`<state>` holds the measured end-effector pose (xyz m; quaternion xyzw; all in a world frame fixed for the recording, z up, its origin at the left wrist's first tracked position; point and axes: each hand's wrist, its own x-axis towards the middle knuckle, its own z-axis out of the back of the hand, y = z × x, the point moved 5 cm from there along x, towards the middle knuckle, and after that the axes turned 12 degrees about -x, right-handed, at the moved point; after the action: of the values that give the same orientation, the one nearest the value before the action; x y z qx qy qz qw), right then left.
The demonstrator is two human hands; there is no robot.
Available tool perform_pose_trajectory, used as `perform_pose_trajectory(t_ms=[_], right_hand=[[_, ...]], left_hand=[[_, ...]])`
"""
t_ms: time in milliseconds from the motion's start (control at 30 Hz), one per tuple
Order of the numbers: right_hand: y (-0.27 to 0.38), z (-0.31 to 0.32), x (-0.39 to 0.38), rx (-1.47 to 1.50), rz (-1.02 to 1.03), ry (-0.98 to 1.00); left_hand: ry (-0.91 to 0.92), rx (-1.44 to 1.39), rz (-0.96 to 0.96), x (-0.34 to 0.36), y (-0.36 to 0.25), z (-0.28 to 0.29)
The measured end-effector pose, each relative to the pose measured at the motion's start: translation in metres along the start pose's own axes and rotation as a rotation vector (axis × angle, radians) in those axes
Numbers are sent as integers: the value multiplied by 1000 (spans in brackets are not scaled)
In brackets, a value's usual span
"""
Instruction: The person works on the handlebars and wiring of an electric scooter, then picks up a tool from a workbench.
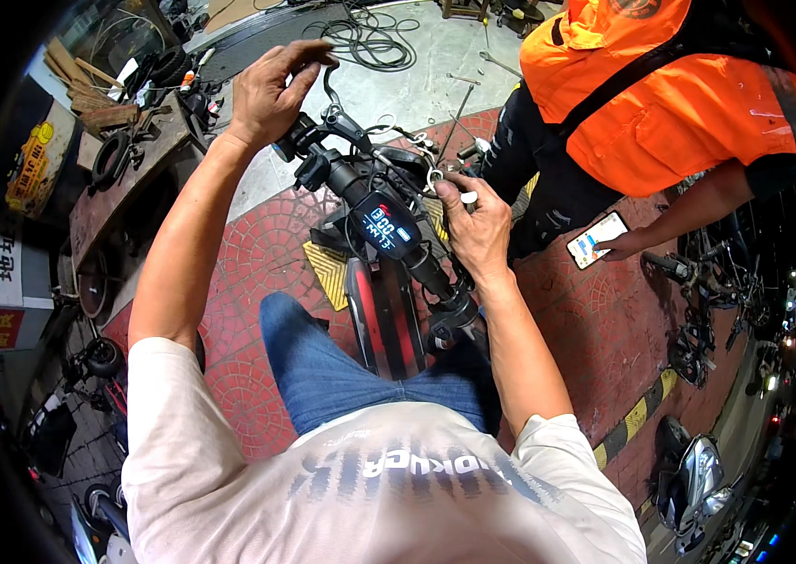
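Observation:
Between my knees stands an electric scooter with a lit display point(386, 226) on its dark handlebar point(431, 274). My left hand point(275, 92) is raised past the far left end of the bar. Its bent fingers are at the tip of a black brake lever point(332, 89), thumb curled in below. Across the bar, my right hand point(478, 224) is closed, with thumb and forefinger pinched beside a small silvery ring point(434, 177) among cables point(398, 155). A short white piece point(469, 197) shows at its fingers; what it grips is mostly hidden. Beneath the bar runs the red-striped deck point(384, 315).
Close on the right, a person in an orange vest point(652, 89) holds a phone point(598, 240). Several tools, including a wrench point(499, 64), and a coiled black cable point(370, 42) lie beyond. A cluttered workbench point(134, 174) stands left; parked scooters point(694, 479) are at right.

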<state>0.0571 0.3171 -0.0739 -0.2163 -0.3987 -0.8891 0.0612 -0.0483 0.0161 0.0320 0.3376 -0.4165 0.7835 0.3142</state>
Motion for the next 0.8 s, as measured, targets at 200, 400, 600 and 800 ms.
perform_pose_trajectory(t_ms=[200,400,600,800], right_hand=[[6,-2,-1,12,14,-22],[-14,3,-3,-3,-27,-66],[-14,8,-9,20,-95,2],[-22,-3,-26,-27,-51,-33]], left_hand=[[4,79,171,-6,10,8],[22,60,87,1,6,0],[124,-47,162,-27,79,-12],[6,-65,203,-44,95,5]])
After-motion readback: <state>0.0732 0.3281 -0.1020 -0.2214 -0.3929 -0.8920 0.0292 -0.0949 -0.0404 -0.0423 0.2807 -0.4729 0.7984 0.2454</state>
